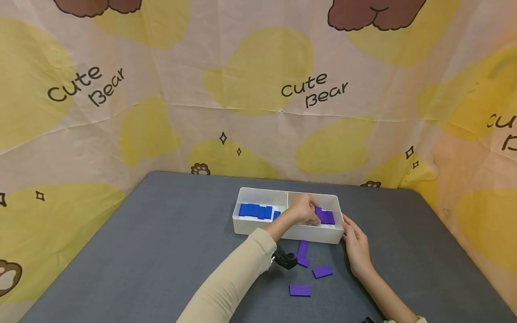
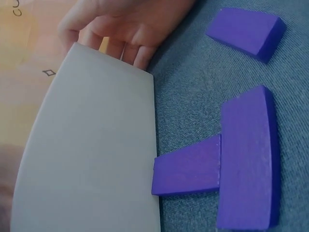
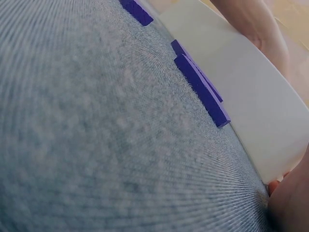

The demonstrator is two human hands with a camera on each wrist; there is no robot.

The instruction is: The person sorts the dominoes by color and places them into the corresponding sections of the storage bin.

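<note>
A white two-compartment box [image 1: 266, 231] stands on the table. My left hand [image 1: 302, 208] reaches over its front wall into the right compartment. There its thumb and fingers pinch the leftmost purple block [image 1: 318, 212], beside more purple blocks [image 1: 329, 218] in a row. My right hand [image 1: 357, 246] lies along the box's right end, fingers extended against the wall; the left wrist view shows this hand [image 2: 137, 24] at the box corner too. In the right wrist view the right hand [image 3: 293, 198] is partly cut off by the frame edge.
Blue blocks [image 1: 254, 211] lie in the left compartment. In front of the box, several purple blocks are scattered, one block [image 1: 303, 246] close to its front wall, another [image 1: 322, 272] angled and a third [image 1: 300, 290] nearest me. A printed cloth [image 1: 258, 76] hangs behind the grey table [image 1: 181, 233].
</note>
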